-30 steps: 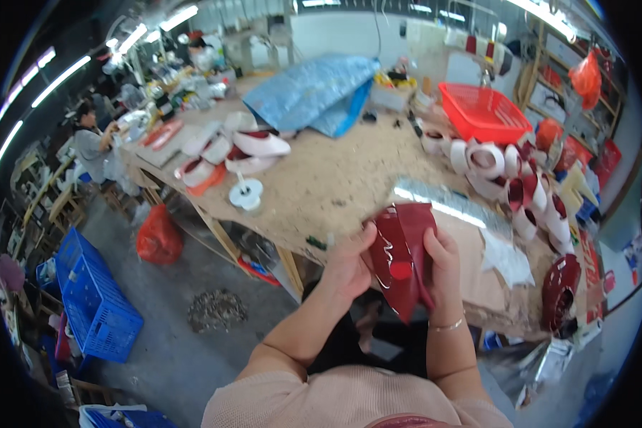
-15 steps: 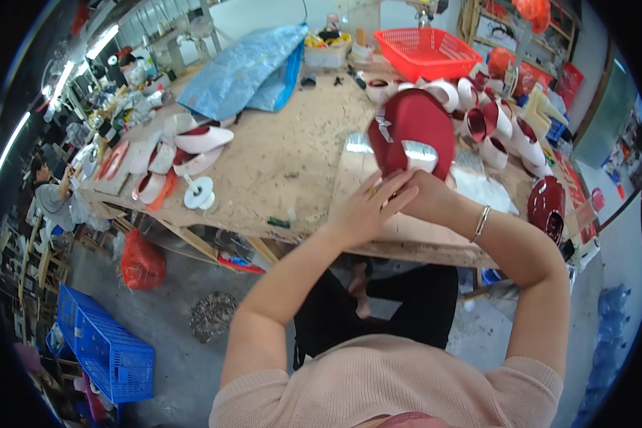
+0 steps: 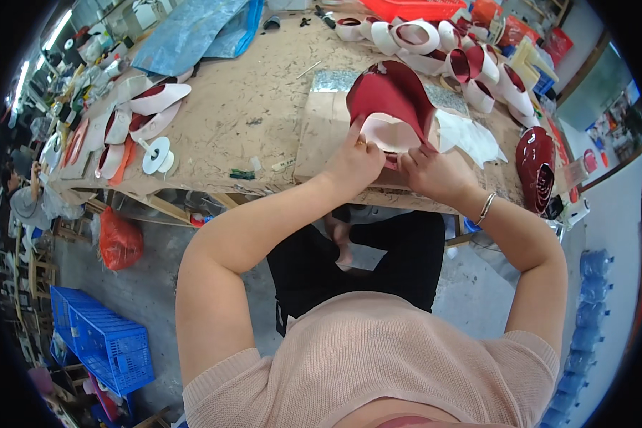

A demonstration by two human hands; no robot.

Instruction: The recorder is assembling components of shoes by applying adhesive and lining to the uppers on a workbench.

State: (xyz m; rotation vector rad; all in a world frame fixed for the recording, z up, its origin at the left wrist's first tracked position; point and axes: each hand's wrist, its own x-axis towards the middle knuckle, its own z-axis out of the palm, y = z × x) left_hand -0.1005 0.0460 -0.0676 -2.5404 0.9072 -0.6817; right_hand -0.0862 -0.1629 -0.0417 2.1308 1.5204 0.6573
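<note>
A curved piece of glossy red material (image 3: 391, 96) with a pale underside lies bent over on a brown cardboard sheet (image 3: 319, 139) at the near edge of the wooden workbench (image 3: 257, 107). My left hand (image 3: 354, 160) presses on the piece's lower left edge, one finger stretched up along it. My right hand (image 3: 433, 171), a bracelet on its wrist, pinches the lower right edge. The two hands sit close together, almost touching.
Several red-and-white curved pieces (image 3: 435, 43) line the bench's far right. White and red cut pieces (image 3: 153, 100) and a white spool (image 3: 156, 155) lie left. A blue tarp (image 3: 196, 28), a glossy red shell (image 3: 536, 167), a blue crate (image 3: 103, 342) and a red bag (image 3: 119, 239) on the floor.
The red piece came from held up in front of me down onto the cardboard on the bench. Both hands moved forward with it and now press its near edge.
</note>
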